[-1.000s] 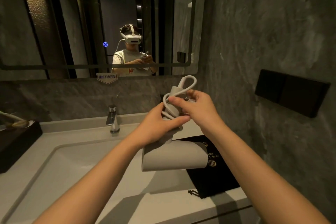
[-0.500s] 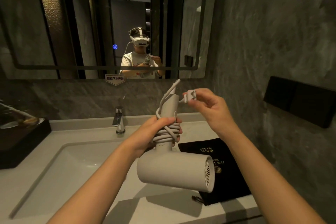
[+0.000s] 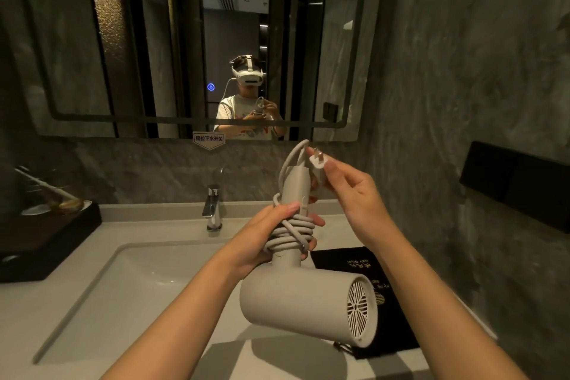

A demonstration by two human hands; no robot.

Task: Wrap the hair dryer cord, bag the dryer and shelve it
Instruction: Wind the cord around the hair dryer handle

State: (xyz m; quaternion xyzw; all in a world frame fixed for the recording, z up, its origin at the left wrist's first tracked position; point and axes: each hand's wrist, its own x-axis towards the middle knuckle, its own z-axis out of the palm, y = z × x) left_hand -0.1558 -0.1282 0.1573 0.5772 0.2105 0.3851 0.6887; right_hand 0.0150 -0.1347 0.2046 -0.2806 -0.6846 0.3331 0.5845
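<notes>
In the head view, the pale grey matte plastic hair dryer (image 3: 303,302) hangs upside down above the front edge of the light stone counter (image 3: 148,227), its handle pointing up and its short cylindrical barrel lying level below, with the white slotted grille of the round end turned toward the right. The grey rubbery cord (image 3: 291,230) is wound in several tight turns around the middle of the handle, and one loose loop rises from the top of the handle and arcs over toward the plug. The left hand (image 3: 271,234) is closed around the handle and the coils together, thumb laid across the front of the handle just above the turns. The right hand (image 3: 348,191) is raised just beside the handle's tip and pinches the small white two-pin plug (image 3: 319,163) between thumb and fingers, the metal pins pointing up and left. Under the barrel and behind it, a flat black fabric drawstring bag with gold lettering (image 3: 370,274) lies on the counter at the right, partly hidden by the dryer. The white rectangular sink basin (image 3: 129,281) sits to the left, with a chrome tap (image 3: 212,207) at its back edge. The wall mirror (image 3: 185,40) above reflects the person holding the dryer.
</notes>
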